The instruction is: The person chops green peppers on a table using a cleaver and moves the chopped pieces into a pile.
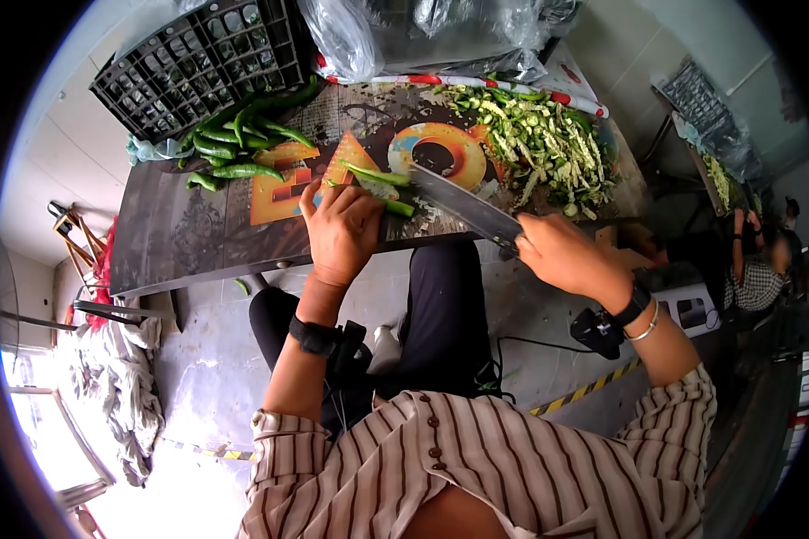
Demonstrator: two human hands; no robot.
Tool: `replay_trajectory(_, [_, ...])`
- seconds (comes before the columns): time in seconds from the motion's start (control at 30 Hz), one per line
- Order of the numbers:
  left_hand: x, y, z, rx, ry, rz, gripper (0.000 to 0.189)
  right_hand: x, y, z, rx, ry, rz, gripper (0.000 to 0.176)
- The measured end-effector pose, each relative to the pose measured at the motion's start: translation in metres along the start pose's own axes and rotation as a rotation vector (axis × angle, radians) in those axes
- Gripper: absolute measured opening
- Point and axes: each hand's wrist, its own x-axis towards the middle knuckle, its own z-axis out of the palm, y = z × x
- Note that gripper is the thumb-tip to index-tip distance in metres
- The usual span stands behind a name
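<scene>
My right hand [559, 251] is wrapped round the handle of a broad-bladed kitchen knife [463, 205]. The blade points up and left, its tip close to the pepper pieces. My left hand [340, 225] presses its curled fingers onto a long green pepper [398, 208] on the wooden table [198, 234]. Part of that pepper is hidden beneath the fingers. Just beyond them lies another split length of green pepper [377, 174]. To the right spreads a heap of cut pepper pieces [548, 153], with pale insides showing.
Whole green peppers [243, 144] lie at the table's left, below a tilted black plastic crate [208, 65]. Clear plastic bags [440, 36] stand along the back. Another person [762, 278] sits far right. Crumpled cloth [117, 377] lies on the floor at left.
</scene>
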Motion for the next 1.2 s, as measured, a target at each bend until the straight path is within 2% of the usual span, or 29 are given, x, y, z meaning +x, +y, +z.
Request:
replay_trajectory(0.1, [-0.001,0.000,0.001,0.003,0.002,0.010,0.009,-0.018,0.010,-0.006,-0.034,0.001,0.104,0.021])
replay_trajectory(0.17, [-0.001,-0.001,0.002,-0.006,0.001,0.007,0.009,-0.028,0.013,-0.004,-0.035,0.033,0.093,0.021])
replay_trajectory(0.33, [0.008,0.004,-0.003,-0.005,-0.033,-0.005,0.011,-0.036,0.019,0.005,0.174,0.224,0.140,0.023])
replay_trajectory(0.43, [0.019,0.007,-0.007,-0.007,-0.136,0.003,0.020,-0.038,0.032,0.018,0.245,0.302,0.151,0.023])
replay_trajectory(0.5, [0.028,0.007,-0.004,0.015,-0.213,0.057,0.032,-0.038,0.039,0.026,0.274,0.341,0.153,0.024])
replay_trajectory(0.53, [0.033,0.005,-0.006,0.017,-0.353,0.031,0.043,-0.038,0.041,0.029,0.303,0.317,0.194,0.024])
replay_trajectory(0.57, [0.036,0.004,-0.003,0.018,-0.351,0.033,0.043,-0.039,0.043,0.031,0.331,0.293,0.235,0.025])
replay_trajectory(0.63, [0.043,0.001,0.005,0.057,-0.368,0.042,0.059,-0.040,0.043,0.032,0.360,0.287,0.250,0.026])
replay_trajectory(0.67, [0.047,-0.002,0.007,0.075,-0.469,0.017,0.069,-0.041,0.041,0.032,0.366,0.283,0.262,0.026])
replay_trajectory(0.7, [0.051,-0.006,0.008,0.074,-0.469,0.020,0.069,-0.042,0.040,0.032,0.372,0.279,0.275,0.026])
replay_trajectory(0.77, [0.055,-0.012,0.009,0.048,-0.594,0.030,0.060,-0.045,0.046,0.037,0.377,0.292,0.250,0.026])
replay_trajectory(0.9, [0.058,-0.015,0.005,-0.013,-0.656,0.027,0.049,-0.048,0.039,0.032,0.371,0.284,0.267,0.026])
replay_trajectory(0.97, [0.050,-0.014,0.005,-0.040,-0.550,0.046,0.037,-0.048,0.039,0.035,0.397,0.286,0.270,0.026])
replay_trajectory(1.0, [0.046,-0.013,0.004,-0.040,-0.553,0.042,0.037,-0.048,0.040,0.036,0.424,0.288,0.269,0.026])
replay_trajectory(1.07, [0.039,-0.010,0.003,-0.076,-0.410,0.057,0.029,-0.047,0.040,0.037,0.415,0.271,0.275,0.025])
replay_trajectory(1.2, [0.032,-0.010,-0.005,-0.102,-0.402,0.039,0.028,-0.043,0.040,0.040,0.415,0.260,0.260,0.024])
